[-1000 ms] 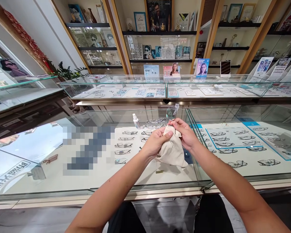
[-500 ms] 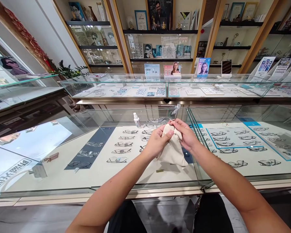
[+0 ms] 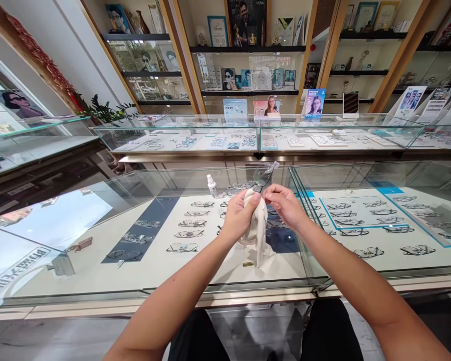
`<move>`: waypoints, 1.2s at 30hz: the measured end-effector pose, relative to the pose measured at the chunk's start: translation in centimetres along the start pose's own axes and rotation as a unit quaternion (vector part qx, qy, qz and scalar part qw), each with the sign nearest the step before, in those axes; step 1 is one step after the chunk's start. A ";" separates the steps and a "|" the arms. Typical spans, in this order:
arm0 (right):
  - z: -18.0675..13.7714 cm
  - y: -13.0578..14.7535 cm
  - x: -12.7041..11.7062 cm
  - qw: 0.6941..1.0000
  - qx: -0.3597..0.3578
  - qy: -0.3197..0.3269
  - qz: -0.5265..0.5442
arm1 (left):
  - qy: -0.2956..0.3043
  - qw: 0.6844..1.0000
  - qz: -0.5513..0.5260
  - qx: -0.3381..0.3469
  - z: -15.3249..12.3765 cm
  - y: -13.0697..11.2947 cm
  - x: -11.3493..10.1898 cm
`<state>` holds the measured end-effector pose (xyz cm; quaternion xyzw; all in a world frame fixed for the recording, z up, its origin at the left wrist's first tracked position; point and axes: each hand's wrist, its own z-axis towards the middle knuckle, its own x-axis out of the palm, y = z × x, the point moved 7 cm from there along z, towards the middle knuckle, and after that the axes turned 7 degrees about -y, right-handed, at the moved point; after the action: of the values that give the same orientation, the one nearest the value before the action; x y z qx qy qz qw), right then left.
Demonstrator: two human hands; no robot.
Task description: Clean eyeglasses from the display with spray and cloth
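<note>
My left hand [image 3: 241, 214] is closed round a cream cleaning cloth [image 3: 258, 235], which hangs down from my fingers over the glass counter [image 3: 97, 260]. My right hand [image 3: 285, 204] pinches a pair of clear-lensed glasses [image 3: 263, 174] by the frame, held up just above the cloth. Both hands meet over the middle of the counter. A small white spray bottle [image 3: 211, 186] stands on the glass just left of my hands.
Rows of spectacle frames [image 3: 190, 223] lie inside the case under the glass. A second glass case [image 3: 255, 135] runs across behind it. Wall shelves [image 3: 244, 50] with posters and trophies stand at the back. A plant [image 3: 103, 111] sits at the left.
My left hand has gathered the cloth, which was spread between both hands and now hangs narrow from it. My right hand has come off the cloth, still holding the glasses.
</note>
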<state>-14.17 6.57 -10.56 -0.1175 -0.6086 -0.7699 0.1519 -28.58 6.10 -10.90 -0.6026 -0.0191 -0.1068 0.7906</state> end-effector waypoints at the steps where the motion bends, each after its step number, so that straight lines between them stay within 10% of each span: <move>1: 0.0 0.0 -0.1 1.000 -0.006 -0.001 -0.006 | 0.004 1.000 0.002 0.002 0.0 0.1 0.0; 36: -0.2 -0.1 0.0 0.999 -0.041 0.018 -0.022 | 0.016 0.999 -0.041 -0.014 -0.2 -0.3 0.4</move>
<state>-14.24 6.43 -10.65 -0.0963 -0.5760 -0.7994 0.1414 -28.23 5.81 -10.56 -0.6108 -0.0294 -0.1493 0.7770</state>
